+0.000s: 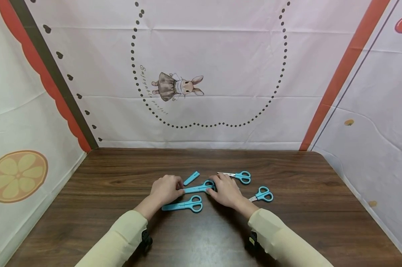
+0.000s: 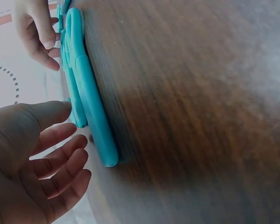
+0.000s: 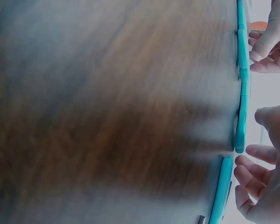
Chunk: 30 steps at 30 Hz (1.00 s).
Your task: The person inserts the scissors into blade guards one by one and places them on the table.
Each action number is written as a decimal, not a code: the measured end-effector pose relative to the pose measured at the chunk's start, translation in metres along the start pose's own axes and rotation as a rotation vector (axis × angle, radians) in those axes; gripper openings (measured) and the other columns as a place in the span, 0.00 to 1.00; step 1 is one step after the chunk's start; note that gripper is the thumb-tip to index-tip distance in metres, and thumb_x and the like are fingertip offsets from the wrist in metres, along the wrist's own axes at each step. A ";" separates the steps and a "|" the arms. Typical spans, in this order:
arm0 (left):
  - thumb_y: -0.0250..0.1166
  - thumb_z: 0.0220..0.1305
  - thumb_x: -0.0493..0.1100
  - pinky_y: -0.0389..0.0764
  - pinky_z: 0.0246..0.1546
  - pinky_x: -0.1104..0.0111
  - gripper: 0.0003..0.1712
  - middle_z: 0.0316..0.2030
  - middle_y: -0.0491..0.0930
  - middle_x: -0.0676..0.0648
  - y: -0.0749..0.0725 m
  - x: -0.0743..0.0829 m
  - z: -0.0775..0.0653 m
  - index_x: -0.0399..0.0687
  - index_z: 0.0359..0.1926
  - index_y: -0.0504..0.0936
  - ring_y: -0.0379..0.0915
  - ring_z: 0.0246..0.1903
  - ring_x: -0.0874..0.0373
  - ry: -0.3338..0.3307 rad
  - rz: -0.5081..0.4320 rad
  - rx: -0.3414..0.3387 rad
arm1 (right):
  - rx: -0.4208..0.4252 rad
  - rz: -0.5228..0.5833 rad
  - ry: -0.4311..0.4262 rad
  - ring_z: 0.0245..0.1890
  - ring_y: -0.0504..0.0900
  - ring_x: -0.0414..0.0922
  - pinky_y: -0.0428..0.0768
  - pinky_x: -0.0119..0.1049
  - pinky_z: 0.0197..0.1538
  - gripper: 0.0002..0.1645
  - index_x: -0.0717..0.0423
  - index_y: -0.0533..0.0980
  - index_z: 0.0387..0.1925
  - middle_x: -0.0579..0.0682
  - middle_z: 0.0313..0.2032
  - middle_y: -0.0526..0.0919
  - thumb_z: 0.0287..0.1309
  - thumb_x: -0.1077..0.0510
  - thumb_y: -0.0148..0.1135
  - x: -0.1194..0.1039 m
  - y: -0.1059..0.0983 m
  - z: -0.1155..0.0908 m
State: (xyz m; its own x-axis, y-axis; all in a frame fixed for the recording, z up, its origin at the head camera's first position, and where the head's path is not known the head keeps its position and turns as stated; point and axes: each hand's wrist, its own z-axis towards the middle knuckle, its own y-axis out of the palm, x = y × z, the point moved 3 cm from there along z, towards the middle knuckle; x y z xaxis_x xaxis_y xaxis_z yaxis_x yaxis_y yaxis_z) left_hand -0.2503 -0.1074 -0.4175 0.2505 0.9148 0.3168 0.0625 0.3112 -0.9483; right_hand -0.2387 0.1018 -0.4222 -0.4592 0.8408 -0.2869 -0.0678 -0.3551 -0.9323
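Note:
Between the two hands lies a pair of light-blue scissors (image 1: 195, 189) with its blades in a blue sheath. My left hand (image 1: 167, 190) is at its sheath tip, thumb and forefinger spread around that end; in the left wrist view the fingers are loosely bent. My right hand (image 1: 226, 190) is at the handle loops, thumb and forefinger apart on either side and the fingers relaxed in the right wrist view. Nearer the body lies a second sheathed pair of scissors (image 2: 97, 116), which partly hides the first in the left wrist view.
A loose blue sheath (image 1: 191, 178) lies just beyond the middle scissors. To the right are two unsheathed pairs, the far scissors (image 1: 243, 177) and the near scissors (image 1: 264, 194), their blades partly hidden by the right hand. A white printed cloth (image 1: 227, 74) hangs behind the wooden table (image 1: 120, 167).

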 end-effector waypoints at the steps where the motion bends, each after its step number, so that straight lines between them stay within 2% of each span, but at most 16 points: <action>1: 0.68 0.52 0.51 0.68 0.19 0.67 0.07 0.23 0.75 0.58 -0.001 0.000 0.000 0.58 0.29 0.81 0.68 0.20 0.63 -0.003 -0.002 0.002 | 0.009 -0.002 -0.008 0.48 0.74 0.54 0.72 0.51 0.44 0.24 0.56 0.73 0.52 0.56 0.47 0.75 0.58 0.49 0.59 0.000 -0.001 0.000; 7: 0.68 0.53 0.50 0.69 0.18 0.68 0.07 0.24 0.75 0.57 -0.004 0.002 0.003 0.55 0.32 0.81 0.69 0.20 0.63 -0.009 -0.015 0.021 | 0.047 0.035 -0.022 0.42 0.76 0.50 0.74 0.46 0.42 0.21 0.55 0.75 0.50 0.52 0.43 0.76 0.58 0.50 0.59 0.003 -0.004 0.000; 11: 0.67 0.53 0.50 0.68 0.18 0.69 0.09 0.25 0.76 0.57 -0.005 0.003 0.005 0.54 0.35 0.82 0.68 0.20 0.63 -0.016 -0.015 0.029 | 0.065 0.061 -0.018 0.41 0.76 0.49 0.73 0.46 0.47 0.19 0.55 0.76 0.49 0.52 0.43 0.77 0.58 0.50 0.59 0.005 -0.008 -0.001; 15: 0.67 0.53 0.50 0.69 0.19 0.69 0.11 0.27 0.76 0.56 -0.006 0.005 0.009 0.54 0.37 0.82 0.69 0.20 0.63 -0.025 -0.003 0.035 | 0.090 0.060 -0.017 0.40 0.76 0.48 0.74 0.43 0.42 0.19 0.55 0.77 0.48 0.51 0.43 0.77 0.57 0.51 0.60 0.007 -0.012 -0.001; 25: 0.68 0.52 0.50 0.74 0.24 0.65 0.14 0.32 0.81 0.54 -0.009 0.011 0.016 0.53 0.40 0.83 0.75 0.27 0.61 -0.045 -0.011 0.038 | 0.116 0.039 0.018 0.42 0.76 0.48 0.75 0.41 0.39 0.22 0.53 0.76 0.50 0.51 0.46 0.77 0.56 0.49 0.61 0.016 -0.022 0.001; 30: 0.68 0.52 0.51 0.74 0.24 0.65 0.15 0.33 0.81 0.54 -0.007 0.012 0.020 0.53 0.40 0.82 0.75 0.27 0.60 -0.062 -0.006 0.023 | 0.120 0.041 0.047 0.43 0.76 0.48 0.75 0.42 0.41 0.22 0.52 0.76 0.50 0.51 0.47 0.76 0.55 0.48 0.62 0.021 -0.027 0.001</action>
State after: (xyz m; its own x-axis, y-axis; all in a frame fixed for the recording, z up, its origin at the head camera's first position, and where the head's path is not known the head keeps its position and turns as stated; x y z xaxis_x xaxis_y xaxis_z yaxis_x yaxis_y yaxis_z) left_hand -0.2667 -0.0936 -0.4070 0.1894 0.9269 0.3240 0.0413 0.3222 -0.9458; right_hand -0.2473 0.1285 -0.4032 -0.4223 0.8418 -0.3363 -0.1566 -0.4331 -0.8876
